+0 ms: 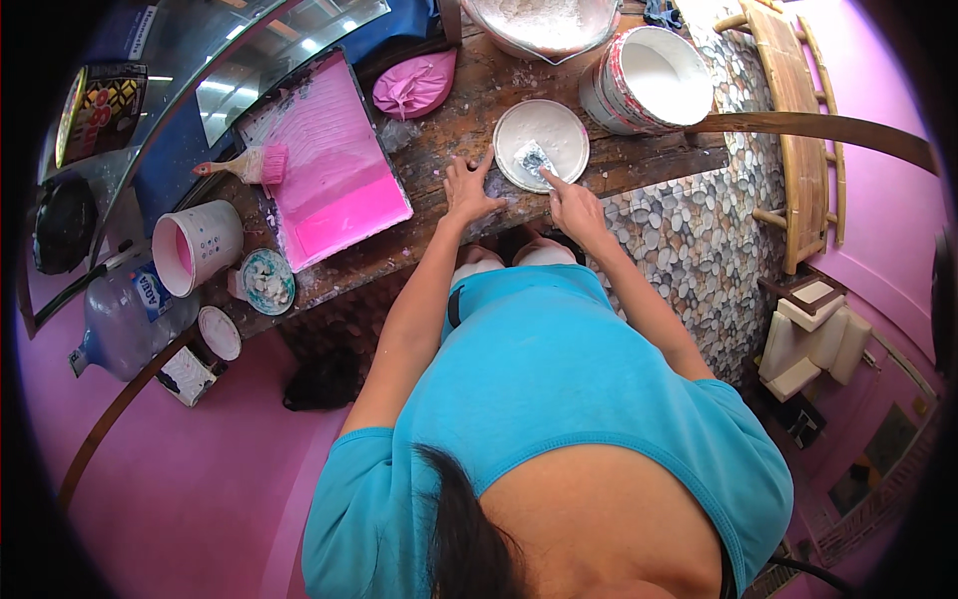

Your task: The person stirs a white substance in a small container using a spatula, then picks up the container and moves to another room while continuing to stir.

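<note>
A round white lid smeared with white paste lies on the wooden table in front of me. My right hand is closed around a putty knife, index finger stretched along it toward the blade. That paste-stained blade rests on the lid; the handle is mostly hidden in my grip. At the lid's left side, my left hand has its fingers spread, holding nothing. Its fingertips are on the table close to the lid's rim, and I cannot tell whether they touch it.
Left stands a paint tray of pink paint, with a paintbrush on its edge. A pink-stained bucket and a small tub sit nearer. Behind the lid are white buckets, a basin and a tied pink bag.
</note>
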The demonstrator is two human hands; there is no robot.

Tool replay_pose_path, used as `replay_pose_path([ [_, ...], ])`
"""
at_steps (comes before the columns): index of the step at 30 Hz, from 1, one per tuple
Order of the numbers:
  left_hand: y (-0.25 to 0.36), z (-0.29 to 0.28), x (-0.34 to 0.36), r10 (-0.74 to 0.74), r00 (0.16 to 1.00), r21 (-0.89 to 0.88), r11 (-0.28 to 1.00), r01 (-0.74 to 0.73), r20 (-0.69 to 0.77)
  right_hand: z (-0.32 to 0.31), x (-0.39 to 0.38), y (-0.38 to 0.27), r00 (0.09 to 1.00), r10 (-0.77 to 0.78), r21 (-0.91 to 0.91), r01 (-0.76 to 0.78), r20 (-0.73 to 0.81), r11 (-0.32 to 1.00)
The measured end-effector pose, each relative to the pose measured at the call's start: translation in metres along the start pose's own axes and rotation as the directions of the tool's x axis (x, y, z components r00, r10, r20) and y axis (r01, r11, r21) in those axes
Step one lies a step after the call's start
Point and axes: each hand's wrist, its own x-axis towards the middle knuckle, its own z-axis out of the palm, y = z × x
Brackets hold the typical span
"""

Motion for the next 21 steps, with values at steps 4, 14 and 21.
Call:
replay_pose_path([
  [4, -0.001, 0.003, 0.0, 0.043, 0.998, 0.01, 0.999, -0.042, -0.047, 0.013, 0.004, 0.007, 0.998, -0.033, -0.06, 0.036, 0.047, 0.998],
  [14, -0.002, 0.003, 0.001, 0.036, 0.999, 0.024, 0.999, -0.035, -0.03, 0.03, 0.025, 0.014, 0.997, 0.043, -0.069, -0.039, 0.06, 0.997],
  [21, -0.002, 0.001, 0.001, 0.02, 1.0, 0.009, 1.0, -0.02, -0.018, -0.001, 0.017, 0.02, 0.993, 0.061, -0.08, -0.053, 0.103, 0.995],
])
